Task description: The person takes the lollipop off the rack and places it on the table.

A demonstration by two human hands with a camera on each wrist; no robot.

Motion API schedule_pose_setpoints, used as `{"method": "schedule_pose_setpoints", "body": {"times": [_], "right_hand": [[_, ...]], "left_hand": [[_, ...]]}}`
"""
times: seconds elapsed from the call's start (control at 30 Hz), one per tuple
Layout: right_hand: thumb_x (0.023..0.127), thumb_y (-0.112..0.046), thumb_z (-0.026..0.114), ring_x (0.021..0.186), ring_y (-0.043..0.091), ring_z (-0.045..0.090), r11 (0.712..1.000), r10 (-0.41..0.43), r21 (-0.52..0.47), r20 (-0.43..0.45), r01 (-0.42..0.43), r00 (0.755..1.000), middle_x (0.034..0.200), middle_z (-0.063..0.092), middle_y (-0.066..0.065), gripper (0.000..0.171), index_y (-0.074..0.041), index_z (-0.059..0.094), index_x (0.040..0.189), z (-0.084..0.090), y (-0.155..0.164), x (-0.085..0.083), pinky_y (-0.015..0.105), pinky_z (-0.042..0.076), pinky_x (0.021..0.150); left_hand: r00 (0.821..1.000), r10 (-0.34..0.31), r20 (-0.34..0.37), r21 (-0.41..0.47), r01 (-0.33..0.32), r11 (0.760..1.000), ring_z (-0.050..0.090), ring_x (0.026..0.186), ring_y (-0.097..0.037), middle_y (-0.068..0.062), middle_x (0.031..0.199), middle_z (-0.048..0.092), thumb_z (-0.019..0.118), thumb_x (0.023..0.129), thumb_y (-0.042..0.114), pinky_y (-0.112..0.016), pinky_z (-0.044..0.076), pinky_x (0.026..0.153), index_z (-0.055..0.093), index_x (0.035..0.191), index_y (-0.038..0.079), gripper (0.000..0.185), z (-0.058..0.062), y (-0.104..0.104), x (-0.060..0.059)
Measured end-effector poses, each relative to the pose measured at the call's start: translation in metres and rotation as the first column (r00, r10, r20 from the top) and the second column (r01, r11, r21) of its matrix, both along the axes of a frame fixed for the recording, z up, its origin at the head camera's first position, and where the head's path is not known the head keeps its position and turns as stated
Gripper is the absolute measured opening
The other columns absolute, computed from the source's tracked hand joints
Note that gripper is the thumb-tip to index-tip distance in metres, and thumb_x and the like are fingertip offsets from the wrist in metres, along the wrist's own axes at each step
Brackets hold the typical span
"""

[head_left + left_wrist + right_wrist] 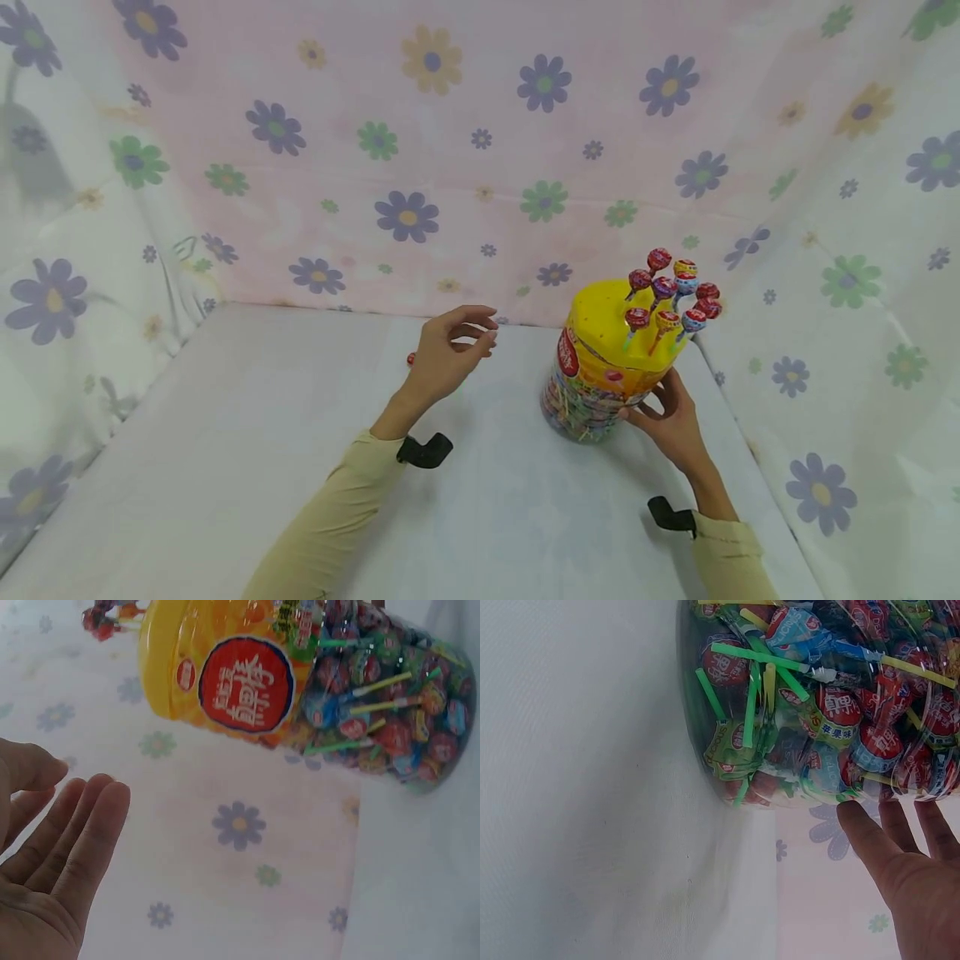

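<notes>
Two hands: both mine, in pale yellow sleeves, at work over a white-covered table [225, 467].
Right hand: my right hand [667, 417], lower right of the head view, rests straight fingers [870, 836] against the lower wall of the lollipop tub [600, 375]; it steadies the tub and is not wrapped round it.
Left hand: my left hand [450, 350], centre of the frame, hangs above the table with loosely curled fingers [82, 825], holding nothing that I can see.
Tub: it stands upright at right of centre, a clear body packed with wrapped sweets under a yellow lid [607, 321].
Lollipops: about ten lollipops [671, 296] stand planted in the far right part of the lid; the nearer left part is bare.
Step in hand: as I judge it, I am between sticks, the tub braced and the free hand about to fetch.
Next move: it calls for a fingertip pinch on a thin stick and a straight push into the lid, with my right hand keeping the tub from tipping.
Loose piece: a small red object [411, 359], perhaps a lollipop, lies on the table just left of my left hand.
Surroundings: flowered cloth [420, 167] hangs behind and on both sides.
In the way: nothing lies between my left hand and the red piece; the standing sticks crowd the lid's right side.
</notes>
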State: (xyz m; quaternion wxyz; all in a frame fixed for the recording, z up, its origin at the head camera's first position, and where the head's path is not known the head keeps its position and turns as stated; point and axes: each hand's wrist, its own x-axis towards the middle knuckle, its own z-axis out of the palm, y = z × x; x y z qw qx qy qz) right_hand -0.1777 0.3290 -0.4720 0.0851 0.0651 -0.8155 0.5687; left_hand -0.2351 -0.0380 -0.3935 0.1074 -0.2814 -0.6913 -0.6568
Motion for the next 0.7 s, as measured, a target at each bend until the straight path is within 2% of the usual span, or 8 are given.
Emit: {"method": "schedule_pose_setpoints", "body": {"times": [0.17,0.33,0.57,0.7], "right_hand": [[0.091,-0.008,0.077,0.134,0.014,0.045,1.0,0.001,-0.004,0.008,-0.001,1.0,0.158,0.035,0.011,0.091,-0.027,0.024,0.162,0.001,0.001,0.0,0.016,0.05,0.096],[0.091,-0.009,0.077,0.136,0.018,0.045,1.0,-0.002,-0.008,0.016,0.003,1.0,0.159,0.035,0.011,0.092,-0.027,0.023,0.162,0.001,0.002,0.0,0.016,0.05,0.096],[0.092,-0.007,0.076,0.137,0.019,0.044,1.0,-0.002,-0.019,0.009,0.002,1.0,0.159,0.034,0.011,0.09,-0.028,0.023,0.162,0.0,0.002,0.0,0.016,0.049,0.097],[0.092,-0.008,0.076,0.14,0.03,0.043,1.0,-0.003,-0.017,0.012,0.003,1.0,0.161,0.033,0.012,0.091,-0.028,0.022,0.163,-0.001,0.001,0.0,0.02,0.05,0.099]], "left_hand": [[0.997,-0.048,-0.057,0.002,0.048,0.999,0.074,0.084,-0.026,-0.02,0.104,0.072,0.067,0.095,-0.001,-0.031,0.064,0.072,0.068,0.122,-0.002,0.027,0.007,0.034,0.006],[0.993,-0.09,-0.076,-0.037,0.088,0.995,0.074,0.091,-0.025,-0.018,0.109,0.072,0.067,0.096,0.001,-0.028,0.063,0.076,0.066,0.127,0.0,0.031,0.012,0.063,0.011],[0.99,-0.094,-0.101,-0.043,0.09,0.995,0.072,0.103,-0.027,-0.016,0.115,0.072,0.067,0.097,0.003,-0.024,0.061,0.082,0.063,0.132,0.0,0.035,0.031,0.092,0.017],[0.987,-0.119,-0.106,-0.031,0.117,0.993,0.072,0.105,-0.028,-0.018,0.117,0.072,0.067,0.097,0.002,-0.024,0.06,0.085,0.061,0.134,-0.002,0.038,0.039,0.105,0.02]]}}
